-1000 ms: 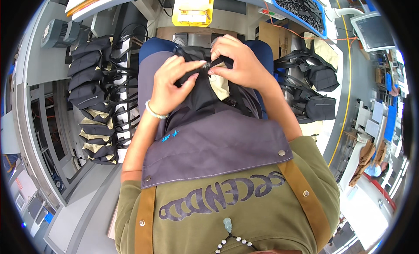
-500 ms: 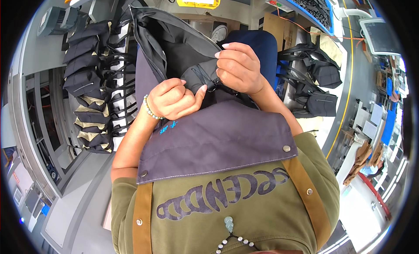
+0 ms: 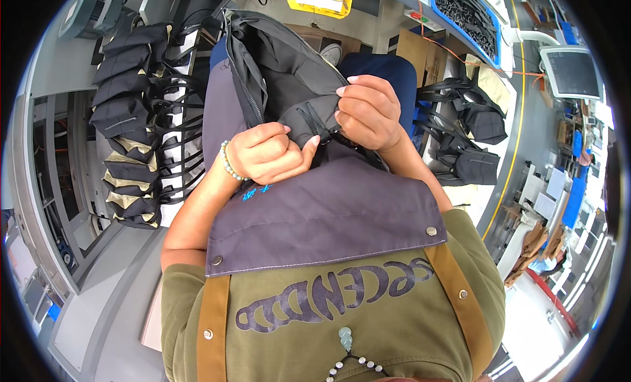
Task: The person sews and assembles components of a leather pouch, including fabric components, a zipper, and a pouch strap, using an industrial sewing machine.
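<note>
A black fabric bag (image 3: 279, 83) lies across my lap, its long zipper (image 3: 243, 91) undone and the mouth gaping. My left hand (image 3: 268, 152) is closed on the near left edge of the bag, thumb pointing inward. On the right side, my right hand (image 3: 370, 112) pinches the rim beside the zipper teeth. Between the two hands a flap of black lining with a thin black cord (image 3: 309, 119) shows inside the mouth. The near end of the bag rests against my grey apron (image 3: 328, 198), and my fingers hide part of its edge.
At left, a row of black bags (image 3: 125, 109) with straps hangs over a white surface. More black bags (image 3: 476, 165) lie at right. Beyond stand a yellow bin (image 3: 321, 1), a blue tray (image 3: 467, 21) of small black parts and a screen (image 3: 570, 72) on an arm.
Both hands and the bag have shifted a little to the right and toward me. My grip on the bag looks much the same.
</note>
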`<state>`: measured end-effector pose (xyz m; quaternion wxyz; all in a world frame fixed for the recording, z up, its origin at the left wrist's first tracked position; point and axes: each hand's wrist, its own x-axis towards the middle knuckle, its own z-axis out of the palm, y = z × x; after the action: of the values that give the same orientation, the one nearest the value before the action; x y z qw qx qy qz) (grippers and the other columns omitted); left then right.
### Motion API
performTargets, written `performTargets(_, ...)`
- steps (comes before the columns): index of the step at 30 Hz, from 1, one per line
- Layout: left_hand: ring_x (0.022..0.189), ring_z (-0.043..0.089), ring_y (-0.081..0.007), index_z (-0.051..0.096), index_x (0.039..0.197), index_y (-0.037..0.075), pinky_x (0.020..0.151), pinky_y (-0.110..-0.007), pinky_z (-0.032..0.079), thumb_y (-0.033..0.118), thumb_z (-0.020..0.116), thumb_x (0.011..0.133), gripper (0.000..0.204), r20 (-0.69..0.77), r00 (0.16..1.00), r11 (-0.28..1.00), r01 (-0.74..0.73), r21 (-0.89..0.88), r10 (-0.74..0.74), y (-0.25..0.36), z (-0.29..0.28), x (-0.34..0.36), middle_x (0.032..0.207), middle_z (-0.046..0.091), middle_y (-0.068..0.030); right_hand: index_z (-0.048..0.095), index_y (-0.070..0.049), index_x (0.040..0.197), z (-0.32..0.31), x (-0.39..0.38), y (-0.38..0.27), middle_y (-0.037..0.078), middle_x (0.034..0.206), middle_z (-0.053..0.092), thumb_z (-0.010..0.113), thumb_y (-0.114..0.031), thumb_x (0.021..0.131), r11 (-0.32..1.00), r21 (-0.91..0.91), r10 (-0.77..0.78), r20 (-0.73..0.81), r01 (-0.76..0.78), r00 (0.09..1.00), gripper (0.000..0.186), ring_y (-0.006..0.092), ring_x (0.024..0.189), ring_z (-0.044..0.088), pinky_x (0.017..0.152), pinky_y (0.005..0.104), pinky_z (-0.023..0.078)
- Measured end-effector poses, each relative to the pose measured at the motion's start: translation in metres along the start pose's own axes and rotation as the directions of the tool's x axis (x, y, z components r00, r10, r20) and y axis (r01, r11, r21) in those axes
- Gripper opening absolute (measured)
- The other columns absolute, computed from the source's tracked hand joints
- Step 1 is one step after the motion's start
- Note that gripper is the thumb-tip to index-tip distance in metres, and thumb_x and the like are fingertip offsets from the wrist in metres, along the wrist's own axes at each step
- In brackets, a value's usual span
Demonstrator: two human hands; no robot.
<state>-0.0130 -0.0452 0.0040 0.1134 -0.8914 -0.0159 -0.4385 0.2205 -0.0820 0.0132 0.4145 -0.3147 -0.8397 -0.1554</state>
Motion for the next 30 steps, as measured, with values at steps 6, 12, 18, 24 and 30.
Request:
performTargets(6, 0.064, 0.045, -0.0118, 0.07, 0.079, 0.012, 0.072, -0.024, 0.051, 0.006, 0.072, 0.069, 0.012, -0.039, 0.995, 0.996, -0.092, -0.021, 0.091, -0.006, -0.004, 0.004, 0.069, 0.038, 0.0035, 0.052, -0.012, 0.065, 0.003, 0.005, -0.004, 0.0, 0.079, 0.062, 0.067, -0.01, 0.07, 1.0, -0.017, 0.01, -0.025, -0.011, 1.0, 0.016, 0.0171, 0.085, 0.063, 0.085, 0.0352, 0.056)
performTargets(12, 0.067, 0.048, -0.0152, 0.076, 0.082, 0.007, 0.072, -0.025, 0.052, 0.002, 0.072, 0.061, 0.021, -0.054, 0.978, 0.957, -0.209, -0.2, 0.202, -0.008, -0.002, 0.002, 0.069, 0.04, 0.0024, 0.056, -0.016, 0.068, 0.003, 0.009, -0.014, -0.003, 0.068, 0.046, 0.066, -0.012, 0.07, 0.992, -0.01, 0.125, 0.01, -0.125, 0.992, 0.011, 0.0138, 0.074, 0.057, 0.096, 0.0398, 0.048)
performTargets(18, 0.06, 0.048, -0.0168, 0.058, 0.064, 0.007, 0.06, -0.025, 0.047, 0.003, 0.079, 0.074, 0.023, -0.071, 0.995, 0.92, 0.035, -0.39, -0.068, 0.009, 0.009, -0.008, 0.065, 0.038, -0.0003, 0.049, -0.019, 0.065, 0.009, -0.004, -0.02, -0.005, 0.065, 0.041, 0.066, -0.01, 0.069, 0.988, -0.156, -0.008, 0.036, 0.014, 0.999, 0.019, 0.0097, 0.069, 0.053, 0.093, 0.0354, 0.049)
performTargets(24, 0.06, 0.048, -0.0173, 0.055, 0.063, 0.008, 0.058, -0.026, 0.045, 0.003, 0.082, 0.073, 0.029, -0.067, 0.99, 0.933, 0.096, -0.347, -0.127, 0.019, 0.015, -0.017, 0.064, 0.038, -0.0002, 0.045, -0.019, 0.064, 0.013, -0.009, -0.022, -0.006, 0.066, 0.043, 0.065, -0.009, 0.071, 0.988, -0.151, -0.018, 0.05, 0.025, 0.999, 0.023, 0.0094, 0.071, 0.054, 0.093, 0.0352, 0.048)
performTargets(30, 0.061, 0.048, -0.0174, 0.057, 0.064, 0.008, 0.059, -0.026, 0.045, 0.003, 0.082, 0.073, 0.028, -0.082, 0.993, 0.95, 0.059, -0.308, -0.088, 0.02, 0.015, -0.016, 0.064, 0.038, -0.0001, 0.044, -0.019, 0.063, 0.011, -0.01, -0.024, -0.006, 0.066, 0.045, 0.065, -0.01, 0.071, 0.988, -0.154, -0.01, 0.055, 0.018, 0.998, 0.024, 0.0091, 0.073, 0.055, 0.093, 0.0354, 0.049)
